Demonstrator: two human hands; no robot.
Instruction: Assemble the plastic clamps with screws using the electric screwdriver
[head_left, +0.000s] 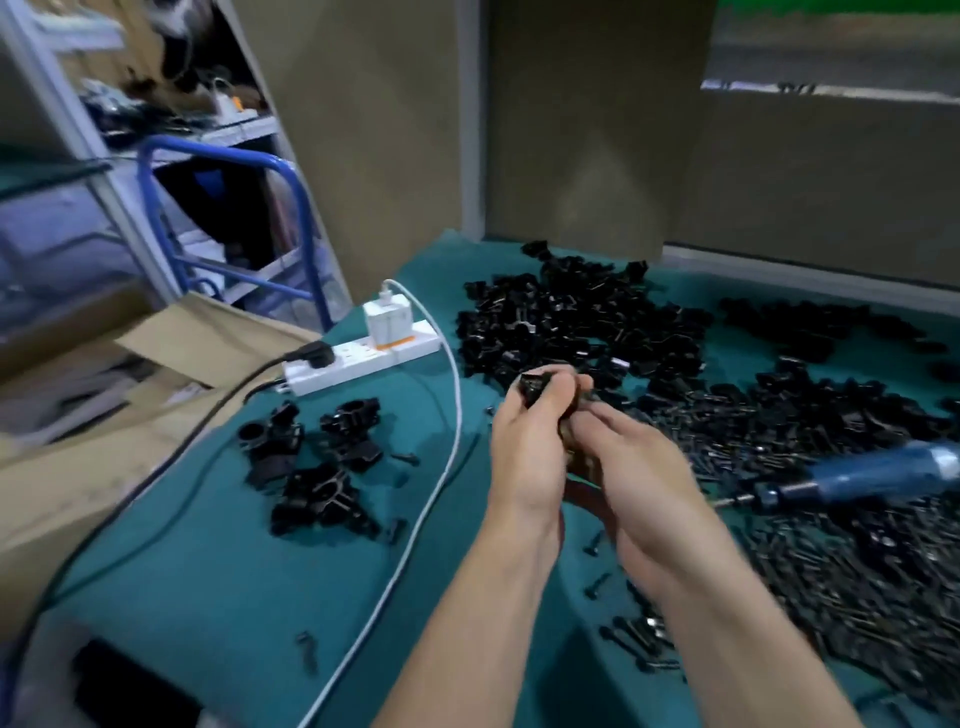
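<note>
My left hand (524, 447) holds a black plastic clamp piece (532, 387) between its fingertips, above the green table. My right hand (631, 467) is pressed close against it from the right, fingers curled round the same clamp parts; what lies between the palms is hidden. A large heap of loose black clamp halves (582, 322) lies just behind the hands. Black screws (852, 582) are spread thickly at the right. The blue electric screwdriver (862, 475) lies on the screws, bit pointing left, untouched. Three assembled clamps (311, 457) sit at the left.
A white power strip (358, 361) with a charger and a black plug lies behind the assembled clamps. A white cable (415, 525) and a black cable (156, 483) run across the green cloth. Cardboard boxes (104, 405) stand at the table's left edge; a blue cart frame (301, 208) is beyond.
</note>
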